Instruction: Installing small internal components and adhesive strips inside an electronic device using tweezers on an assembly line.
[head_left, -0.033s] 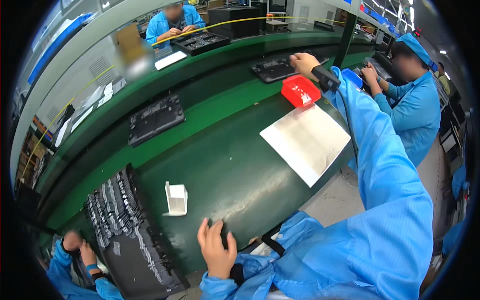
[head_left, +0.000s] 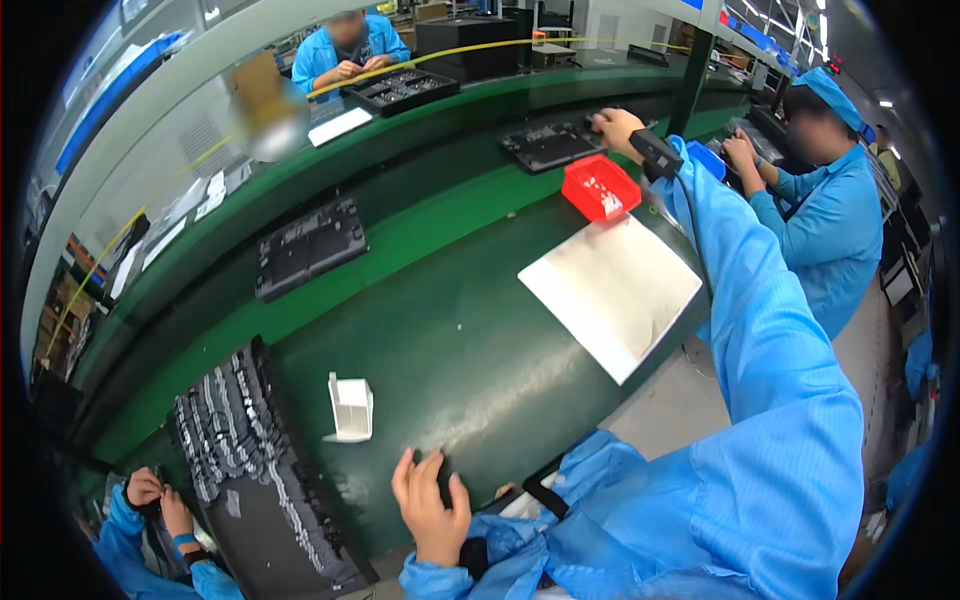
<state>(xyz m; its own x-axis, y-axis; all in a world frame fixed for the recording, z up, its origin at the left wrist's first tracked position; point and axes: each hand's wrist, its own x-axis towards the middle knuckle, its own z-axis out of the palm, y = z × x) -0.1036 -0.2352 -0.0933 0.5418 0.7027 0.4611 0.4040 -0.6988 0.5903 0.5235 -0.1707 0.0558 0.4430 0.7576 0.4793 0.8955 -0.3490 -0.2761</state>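
Observation:
My right hand [head_left: 618, 132] is stretched out to the far side of the green bench. Its fingers are curled over the right part of a black laptop base panel [head_left: 548, 146]; what they hold, if anything, is hidden. Just below it stands a red bin [head_left: 600, 189] with small white pieces inside. My left hand [head_left: 432, 508] hovers or rests at the near bench edge, fingers spread and holding nothing. Ahead of it stands a small white angled holder [head_left: 352, 410]. To its left lies a black tray [head_left: 255, 530] with rows of small dark parts.
A white sheet [head_left: 612, 290] lies on the bench [head_left: 470, 340] below the red bin. Another black panel [head_left: 312, 248] rests on the bright green strip. A person in blue [head_left: 825, 210] works at the right, others at the lower left and behind the far ledge.
My right hand has shifted slightly right along the black panel. The left hand keeps its spread pose. The whole view has tilted a little.

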